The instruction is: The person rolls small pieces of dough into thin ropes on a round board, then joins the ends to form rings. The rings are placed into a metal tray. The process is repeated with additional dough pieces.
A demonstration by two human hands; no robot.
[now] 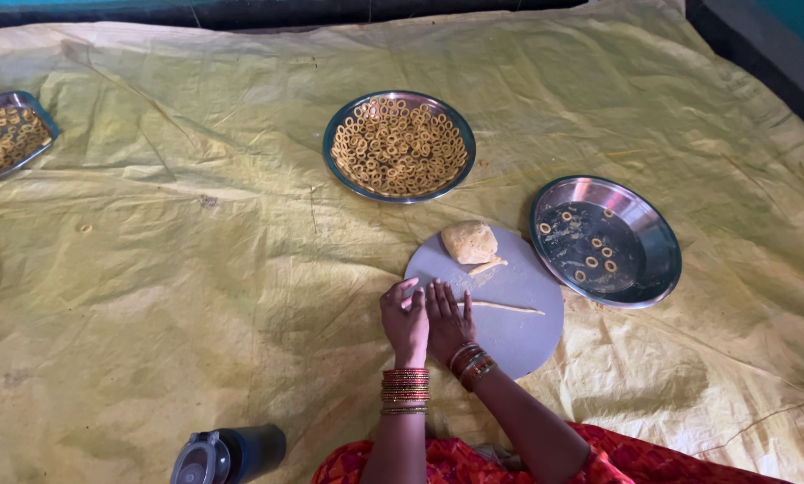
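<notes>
My left hand (404, 321) and my right hand (448, 318) meet at the near left edge of a round grey board (518, 336), fingers bent together over something too small to make out. A thin rolled strip of dough (508, 307) lies on the board just right of my right hand. A lump of yellow dough (469, 242) with a short piece beside it sits at the board's far edge. Both wrists carry red and gold bangles.
A steel plate (398, 146) full of small dough rings lies beyond the board. Another steel plate (606, 240) to the right holds several rings. A third tray (6, 134) of rings is at far left. A dark bottle (227, 454) lies near me. Yellow sheet (196, 269) covers the floor.
</notes>
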